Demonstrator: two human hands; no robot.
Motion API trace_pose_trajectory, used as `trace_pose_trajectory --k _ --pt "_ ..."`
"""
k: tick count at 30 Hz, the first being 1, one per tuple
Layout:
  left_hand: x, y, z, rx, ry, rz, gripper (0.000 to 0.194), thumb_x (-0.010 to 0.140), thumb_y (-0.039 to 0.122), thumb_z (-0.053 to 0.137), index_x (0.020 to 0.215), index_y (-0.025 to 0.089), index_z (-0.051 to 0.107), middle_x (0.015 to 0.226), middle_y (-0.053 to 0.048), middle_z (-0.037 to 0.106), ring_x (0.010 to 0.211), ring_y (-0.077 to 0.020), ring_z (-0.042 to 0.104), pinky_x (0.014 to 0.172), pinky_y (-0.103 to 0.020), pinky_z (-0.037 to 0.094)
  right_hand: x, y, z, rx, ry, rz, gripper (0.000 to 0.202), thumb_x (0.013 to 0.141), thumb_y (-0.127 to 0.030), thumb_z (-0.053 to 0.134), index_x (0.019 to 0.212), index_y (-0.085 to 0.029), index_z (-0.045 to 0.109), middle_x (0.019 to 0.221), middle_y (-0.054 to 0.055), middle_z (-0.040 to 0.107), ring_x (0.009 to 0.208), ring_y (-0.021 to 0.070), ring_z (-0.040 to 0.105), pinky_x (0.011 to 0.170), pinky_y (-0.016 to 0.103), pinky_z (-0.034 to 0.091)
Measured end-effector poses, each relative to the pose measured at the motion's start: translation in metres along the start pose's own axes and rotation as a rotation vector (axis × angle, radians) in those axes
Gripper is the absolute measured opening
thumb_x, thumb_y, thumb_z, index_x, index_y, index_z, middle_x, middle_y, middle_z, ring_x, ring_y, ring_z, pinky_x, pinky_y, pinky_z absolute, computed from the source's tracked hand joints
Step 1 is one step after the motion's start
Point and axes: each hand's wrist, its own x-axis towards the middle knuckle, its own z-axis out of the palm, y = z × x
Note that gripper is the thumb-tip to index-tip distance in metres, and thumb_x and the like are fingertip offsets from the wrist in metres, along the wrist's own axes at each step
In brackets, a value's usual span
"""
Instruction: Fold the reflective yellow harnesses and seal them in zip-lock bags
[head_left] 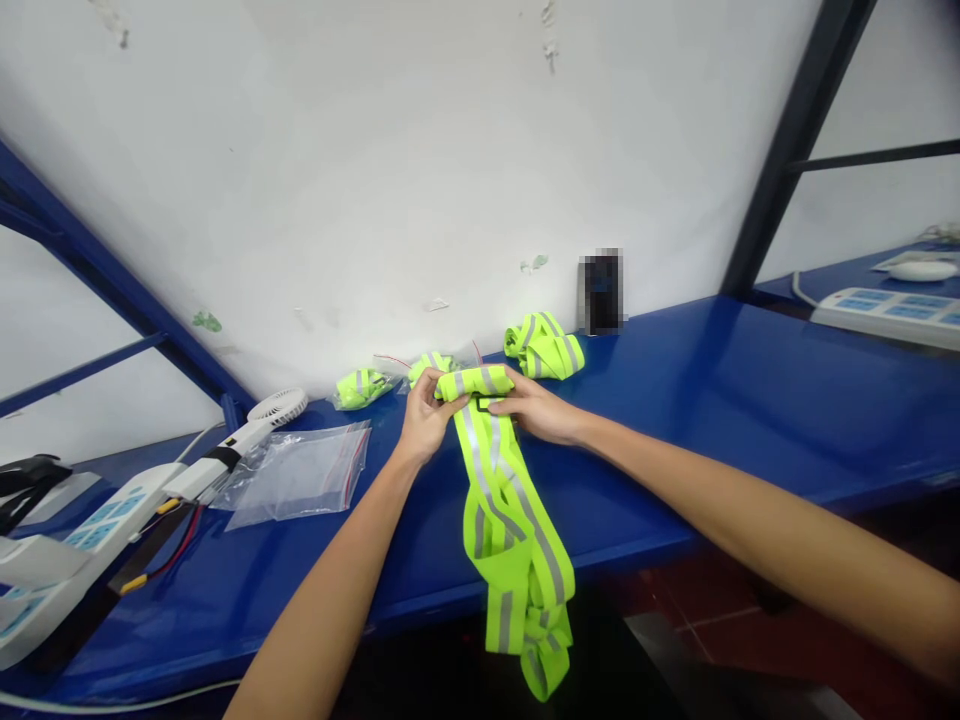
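Both hands grip a neon yellow reflective strap (525, 500) with silver stripes. Its upper end is folded or rolled into a short bundle, and the loose bands hang down over the front edge of the table. My left hand (429, 420) pinches the bundle's left end between thumb and fingers. On the other end my right hand (536, 405) is closed, its thumb beside a small black buckle (484, 404). Just behind the hands lies another bundle of yellow strap (544, 345). Two bagged yellow bundles (360, 388) sit near the wall, one partly hidden by my left hand.
Clear zip bags (300, 475) lie on the blue table (675, 400) at the left. Beside them are a white handheld fan (277, 405), a power strip (105, 525) and wires. A dark pixelated object (602, 292) leans on the wall. Another power strip (892, 308) stands far right.
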Motion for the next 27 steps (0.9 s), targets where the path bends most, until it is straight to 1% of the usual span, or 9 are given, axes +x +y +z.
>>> trace_pose_trajectory --k 2,5,12,17,20,22,24,26,27 --pt "0.0 -0.002 0.001 -0.007 0.019 -0.018 0.036 0.061 0.024 0.083 0.081 0.019 0.055 0.079 0.003 0.058 0.075 -0.0123 0.056 0.068 -0.022 0.045 -0.001 -0.002 0.001 0.032 -0.008 0.036 0.037 0.077 -0.028 0.071 0.112 -0.028 0.059 0.098 0.0 0.065 0.088 0.0172 0.061 0.072 0.027 0.047" --pt "-0.001 -0.005 0.004 -0.012 0.049 -0.022 0.034 0.059 0.021 0.083 0.083 0.018 0.059 0.08 0.002 0.06 0.075 -0.0126 0.057 0.07 -0.023 0.047 -0.001 -0.004 0.002 0.062 0.042 -0.003 0.026 0.08 -0.036 0.068 0.103 -0.025 0.064 0.094 0.001 0.065 0.089 0.0176 0.059 0.072 0.027 0.046" --pt "-0.002 -0.003 0.007 -0.061 0.061 -0.049 0.03 0.057 0.015 0.077 0.086 0.018 0.07 0.09 -0.002 0.069 0.083 -0.0164 0.062 0.076 -0.027 0.049 0.002 -0.006 0.003 0.179 0.137 -0.014 0.027 0.064 -0.019 0.064 0.09 -0.019 0.068 0.088 0.003 0.068 0.086 0.0196 0.059 0.077 0.031 0.045" --pt "-0.006 0.008 0.011 -0.291 -0.045 -0.177 0.029 0.071 0.026 0.064 0.097 0.016 0.073 0.099 -0.006 0.07 0.088 -0.0189 0.064 0.076 -0.029 0.051 0.005 -0.004 -0.001 0.122 0.181 -0.068 0.036 0.054 -0.009 0.059 0.086 -0.02 0.069 0.082 0.002 0.067 0.082 0.0199 0.06 0.076 0.033 0.045" --pt "-0.007 0.011 0.015 -0.261 -0.025 -0.217 0.03 0.072 0.031 0.071 0.099 0.017 0.071 0.102 -0.007 0.07 0.089 -0.0181 0.065 0.08 -0.03 0.051 0.006 -0.001 -0.004 0.074 0.199 -0.093 0.033 0.056 -0.011 0.061 0.087 -0.02 0.069 0.079 0.001 0.066 0.079 0.0197 0.059 0.074 0.033 0.046" --pt "-0.007 0.011 0.017 -0.223 0.001 -0.213 0.036 0.068 0.03 0.078 0.1 0.018 0.069 0.109 -0.007 0.069 0.094 -0.0187 0.066 0.083 -0.03 0.052 0.006 0.001 -0.005 0.032 0.207 -0.107 0.026 0.063 -0.017 0.065 0.088 -0.02 0.07 0.084 0.002 0.067 0.082 0.0199 0.06 0.076 0.034 0.047" --pt "-0.007 0.01 0.018 -0.243 0.012 -0.21 0.052 0.064 0.026 0.082 0.113 0.02 0.065 0.116 -0.007 0.067 0.1 -0.0202 0.066 0.087 -0.032 0.052 0.006 0.001 -0.007 -0.028 0.211 -0.134 0.026 0.066 -0.022 0.069 0.092 -0.021 0.071 0.096 0.003 0.067 0.09 0.0203 0.06 0.081 0.034 0.048" --pt "-0.006 0.009 0.019 -0.3 0.032 -0.239 0.074 0.062 0.022 0.083 0.13 0.023 0.054 0.116 -0.008 0.068 0.102 -0.0215 0.067 0.091 -0.034 0.052 0.006 0.001 -0.008 -0.077 0.212 -0.176 0.043 0.066 -0.02 0.071 0.109 -0.026 0.069 0.113 0.002 0.065 0.099 0.0207 0.06 0.086 0.034 0.049" --pt "-0.007 0.008 0.019 -0.324 0.036 -0.268 0.079 0.063 0.021 0.082 0.135 0.023 0.049 0.114 -0.008 0.069 0.102 -0.0222 0.068 0.092 -0.036 0.052 0.006 0.001 -0.009 -0.09 0.218 -0.195 0.055 0.066 -0.018 0.072 0.119 -0.029 0.064 0.121 0.001 0.062 0.102 0.0209 0.06 0.087 0.034 0.05"
